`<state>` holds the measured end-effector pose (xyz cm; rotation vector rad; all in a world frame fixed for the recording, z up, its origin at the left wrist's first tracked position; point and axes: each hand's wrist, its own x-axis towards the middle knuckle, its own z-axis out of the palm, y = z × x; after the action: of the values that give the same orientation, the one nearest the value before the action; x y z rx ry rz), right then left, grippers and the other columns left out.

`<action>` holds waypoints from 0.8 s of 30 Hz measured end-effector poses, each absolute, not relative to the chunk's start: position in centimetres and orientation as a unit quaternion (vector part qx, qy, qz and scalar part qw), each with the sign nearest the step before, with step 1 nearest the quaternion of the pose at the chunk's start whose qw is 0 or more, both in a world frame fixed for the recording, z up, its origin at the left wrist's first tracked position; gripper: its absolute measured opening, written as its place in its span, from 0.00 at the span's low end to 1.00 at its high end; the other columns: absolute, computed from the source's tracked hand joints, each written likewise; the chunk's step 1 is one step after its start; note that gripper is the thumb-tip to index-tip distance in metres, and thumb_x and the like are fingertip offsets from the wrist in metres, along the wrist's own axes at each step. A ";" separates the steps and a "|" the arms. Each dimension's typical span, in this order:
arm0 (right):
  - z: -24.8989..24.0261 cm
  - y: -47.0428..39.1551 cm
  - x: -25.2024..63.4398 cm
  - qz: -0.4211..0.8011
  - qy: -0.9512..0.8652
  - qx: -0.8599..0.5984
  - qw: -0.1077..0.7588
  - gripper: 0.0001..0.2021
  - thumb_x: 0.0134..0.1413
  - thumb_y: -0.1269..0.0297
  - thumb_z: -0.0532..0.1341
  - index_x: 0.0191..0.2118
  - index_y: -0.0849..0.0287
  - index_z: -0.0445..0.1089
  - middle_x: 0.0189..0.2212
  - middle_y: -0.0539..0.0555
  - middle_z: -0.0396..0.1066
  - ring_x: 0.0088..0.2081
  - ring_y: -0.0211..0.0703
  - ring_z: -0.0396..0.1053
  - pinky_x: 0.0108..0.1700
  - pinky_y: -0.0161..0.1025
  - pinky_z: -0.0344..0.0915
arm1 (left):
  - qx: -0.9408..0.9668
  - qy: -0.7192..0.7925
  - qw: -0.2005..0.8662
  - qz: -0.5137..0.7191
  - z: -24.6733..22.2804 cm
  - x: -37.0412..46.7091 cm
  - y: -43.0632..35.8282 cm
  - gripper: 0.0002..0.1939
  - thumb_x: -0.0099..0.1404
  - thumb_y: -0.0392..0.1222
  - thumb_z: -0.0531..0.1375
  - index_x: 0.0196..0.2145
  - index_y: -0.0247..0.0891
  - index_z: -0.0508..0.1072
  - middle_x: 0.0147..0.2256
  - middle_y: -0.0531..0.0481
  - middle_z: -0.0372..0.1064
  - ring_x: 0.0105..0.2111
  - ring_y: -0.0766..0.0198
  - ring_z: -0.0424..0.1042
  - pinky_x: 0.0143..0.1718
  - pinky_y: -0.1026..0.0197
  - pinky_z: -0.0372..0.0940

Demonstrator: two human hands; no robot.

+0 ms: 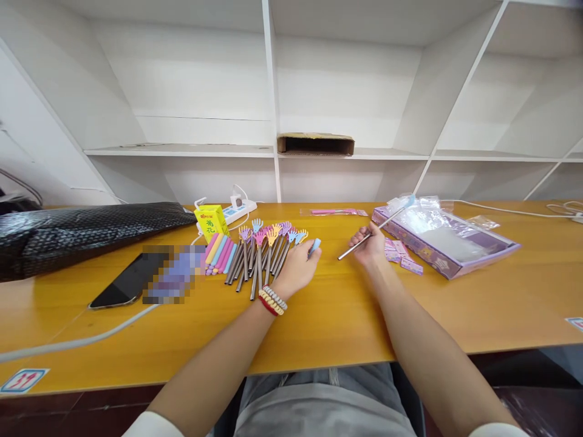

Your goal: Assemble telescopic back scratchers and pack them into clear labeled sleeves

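In my right hand [371, 244] is a back scratcher [392, 217], its thin silver rod slanting up to a pale blue tip at the far right. My left hand [298, 267] is closed around a short light blue handle [315, 244], whose end sticks out past the thumb. Just left of that hand lies a heap of back scratchers [259, 249] with silver rods and hand-shaped heads in pink, purple, yellow and blue. Beside them is a stack of loose pastel handles [220, 255].
A purple box [449, 261] holding clear plastic bags stands at the right, with small pink packets [403, 255] beside it. On the left are a phone [130, 282], a yellow carton [212, 221], a power strip [239, 211] and a black wrapped bundle [91, 233]. White shelves rise behind.
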<state>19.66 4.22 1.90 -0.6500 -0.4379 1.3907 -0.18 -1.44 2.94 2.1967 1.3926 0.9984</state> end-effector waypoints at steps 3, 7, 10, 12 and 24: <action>1.4 4.3 18.0 0.623 -0.259 -0.337 0.657 0.16 0.53 0.54 0.53 0.21 0.58 0.52 0.14 0.48 0.57 0.18 0.35 0.59 0.19 0.33 0.55 | 0.759 0.465 0.207 0.406 2.6 -0.1 -1.4 0.17 0.66 0.48 0.46 0.47 0.38 0.66 0.31 0.51 0.69 0.28 0.66 0.68 0.32 0.64 0.60; 0.7 4.2 16.6 0.569 -0.311 -0.406 0.644 0.18 0.49 0.53 0.58 0.20 0.59 0.54 0.14 0.47 0.56 0.15 0.32 0.54 0.15 0.31 0.47 | 0.775 0.489 0.158 0.369 2.2 -0.2 -1.6 0.17 0.65 0.51 0.48 0.41 0.39 0.69 0.28 0.51 0.68 0.27 0.65 0.66 0.30 0.63 0.57; 0.2 3.9 15.5 0.523 -0.351 -0.430 0.647 0.22 0.47 0.47 0.59 0.19 0.59 0.54 0.13 0.46 0.53 0.13 0.29 0.46 0.15 0.30 0.40 | 0.795 0.499 0.152 0.310 2.0 0.0 -1.8 0.18 0.63 0.56 0.49 0.31 0.38 0.68 0.23 0.52 0.65 0.23 0.65 0.62 0.26 0.63 0.53; 0.0 3.6 14.6 0.522 -0.376 -0.420 0.640 0.24 0.46 0.43 0.58 0.19 0.60 0.54 0.12 0.45 0.52 0.13 0.29 0.45 0.15 0.30 0.40 | 0.807 0.493 0.141 0.294 1.8 0.2 -1.9 0.17 0.62 0.54 0.51 0.29 0.38 0.67 0.25 0.51 0.66 0.25 0.65 0.63 0.27 0.63 0.53; 2.2 4.9 21.8 0.505 -0.136 -0.302 0.797 0.20 0.56 0.44 0.46 0.27 0.57 0.53 0.15 0.46 0.57 0.16 0.33 0.56 0.19 0.32 0.56 | 0.837 0.436 0.149 0.295 3.2 -2.4 -0.4 0.15 0.57 0.47 0.56 0.19 0.36 0.61 0.18 0.57 0.54 0.21 0.70 0.53 0.25 0.65 0.48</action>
<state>21.81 4.93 2.24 -0.6487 -0.2923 1.0838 -2.38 -0.45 3.16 2.4067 1.2537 0.8469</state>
